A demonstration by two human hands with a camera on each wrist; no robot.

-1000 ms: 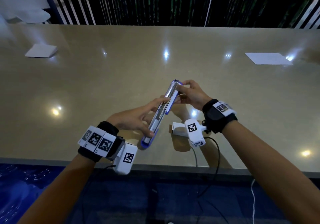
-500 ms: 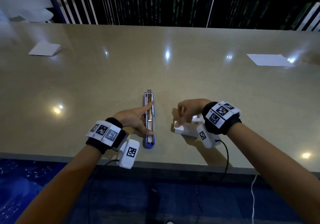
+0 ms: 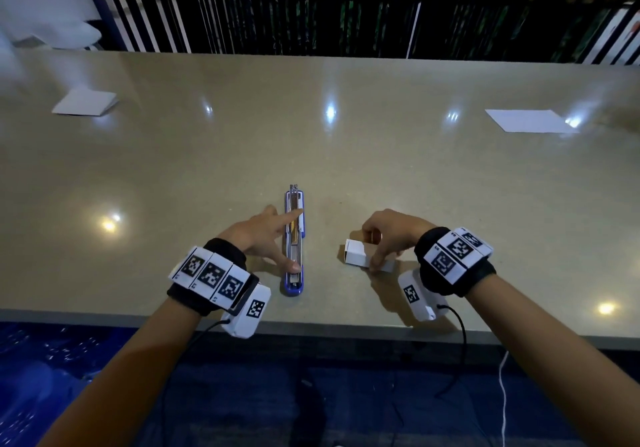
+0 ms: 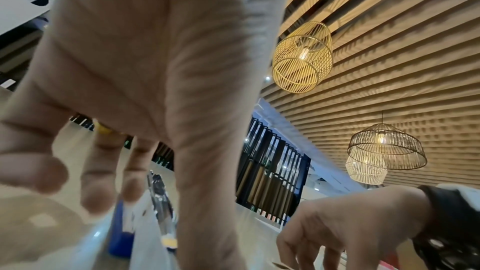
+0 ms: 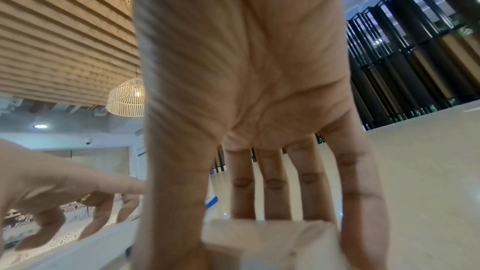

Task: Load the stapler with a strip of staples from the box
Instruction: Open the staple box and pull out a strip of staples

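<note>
The blue stapler (image 3: 295,284) lies opened out flat on the table, its metal staple channel facing up and pointing away from me. My left hand (image 3: 294,239) rests on it: the straight index finger lies across the channel and the thumb (image 3: 292,266) touches its near part. In the left wrist view the stapler's blue side (image 4: 122,233) shows below the fingers. To the right, my right hand (image 3: 374,249) pinches the small white staple box (image 3: 355,254), which sits on the table. The box (image 5: 272,239) fills the bottom of the right wrist view, between thumb and fingers.
A folded white paper (image 3: 85,102) lies far left and a flat sheet (image 3: 530,120) far right. The table's front edge (image 3: 346,329) runs just below my wrists, with cables (image 3: 460,342) hanging over it. A dark slatted partition stands behind the far edge.
A second ago both hands held the open stapler in the air. It now lies flat on the table under my left hand, and my right hand has moved to the box and gripped it.
</note>
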